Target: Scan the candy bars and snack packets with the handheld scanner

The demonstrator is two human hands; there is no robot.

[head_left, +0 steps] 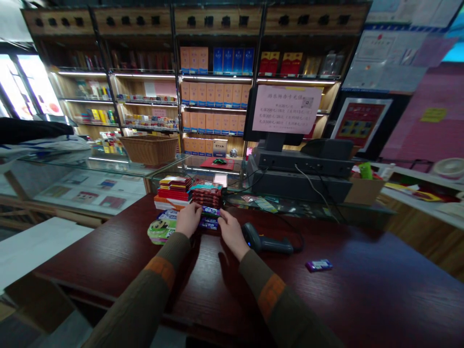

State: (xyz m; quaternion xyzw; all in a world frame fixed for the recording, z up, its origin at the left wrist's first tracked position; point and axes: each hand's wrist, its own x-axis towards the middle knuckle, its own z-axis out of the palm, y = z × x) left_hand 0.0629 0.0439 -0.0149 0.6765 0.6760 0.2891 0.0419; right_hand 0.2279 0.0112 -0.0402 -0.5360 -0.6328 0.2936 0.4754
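Note:
On a dark red wooden counter (355,295) stands a stack of flat snack packets (207,199), dark red ones on top and purple ones beneath. My left hand (188,220) grips the stack's left side, fingers curled against the packets. My right hand (232,234) presses its fingers on the stack's right side. Both sleeves are olive with orange bands. A second pile of red, yellow and white packs (173,191) sits just left, with a round green packet (161,230) in front of it.
A black barcode scanner (266,241) lies right of my right hand. One purple packet (319,265) lies alone further right. Behind stand a cash register with a monitor (290,159), a wicker basket (149,149) on a glass case, and shelves of boxed goods.

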